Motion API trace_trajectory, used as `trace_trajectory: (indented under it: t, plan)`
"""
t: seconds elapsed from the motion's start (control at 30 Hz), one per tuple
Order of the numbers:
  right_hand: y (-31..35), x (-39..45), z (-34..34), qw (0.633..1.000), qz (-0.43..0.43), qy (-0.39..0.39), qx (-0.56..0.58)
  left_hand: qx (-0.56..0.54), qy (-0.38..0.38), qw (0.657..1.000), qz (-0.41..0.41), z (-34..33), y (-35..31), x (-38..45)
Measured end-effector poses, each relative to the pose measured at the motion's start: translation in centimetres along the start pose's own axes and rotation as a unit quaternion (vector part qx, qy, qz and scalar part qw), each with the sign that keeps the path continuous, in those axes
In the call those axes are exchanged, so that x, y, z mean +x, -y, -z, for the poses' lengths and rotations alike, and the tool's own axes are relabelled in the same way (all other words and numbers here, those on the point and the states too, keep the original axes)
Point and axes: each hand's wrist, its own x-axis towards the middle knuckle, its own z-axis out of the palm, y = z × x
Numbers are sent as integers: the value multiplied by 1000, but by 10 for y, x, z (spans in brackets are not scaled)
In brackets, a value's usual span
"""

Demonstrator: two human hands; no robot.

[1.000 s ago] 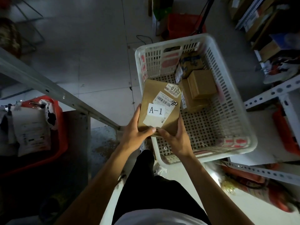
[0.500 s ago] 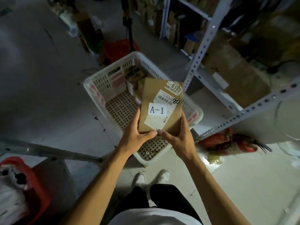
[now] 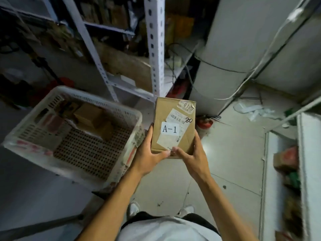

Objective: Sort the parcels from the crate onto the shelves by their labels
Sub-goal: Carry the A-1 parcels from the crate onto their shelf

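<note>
- Grey floor (image 3: pixel 225 153) fills the low middle of the frame; it looks smooth and a bit shiny, with thin lines between big tiles.
- White metal shelves (image 3: pixel 154 49) stand at the top middle. Their posts are flat strips with rows of small holes. What sits on them is dark and blurry.
- More white shelves (image 3: pixel 309 171) run down the right edge, with red, brown and green blurry things on them.
- A big pale wall post (image 3: pixel 225 40) stands at the upper right, and thin cables (image 3: pixel 257 66) hang across it.
- A red thing (image 3: pixel 205 121) lies on the floor at the foot of that post; I cannot tell what it is.
- The crate (image 3: pixel 31 141) sits at the left. It is white plastic, box shaped, with many little holes in its sides and bottom.
- Brown card parcels (image 3: pixel 93 119) lie in its far part.
- The box (image 3: pixel 173 126) is in the middle of the frame, up in the air, to the right of the crate. It is brown card, flat and long, with white stickers. One says "A-1".
- The left hand (image 3: pixel 149 153) holds the box's left side and near end, thumb on top.
- The right hand (image 3: pixel 192 155) holds the right side the same way.
- Both thumbs nearly meet on the near edge.
</note>
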Motion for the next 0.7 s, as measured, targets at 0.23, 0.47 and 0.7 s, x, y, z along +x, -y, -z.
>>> trace_trajectory:
  t: [0.23, 0.47, 0.7]
  plan:
    - [6, -12, 174, 979, 24, -199, -40, 20, 164, 984, -73, -164, -75, 58]
    - [60, -37, 309, 926, 70, -360, -85, 9, 309, 927, -213, -294, -183, 98]
    - [129, -48, 396, 868, 107, -469, -125, -67, 394, 867, -296, -382, -284, 123]
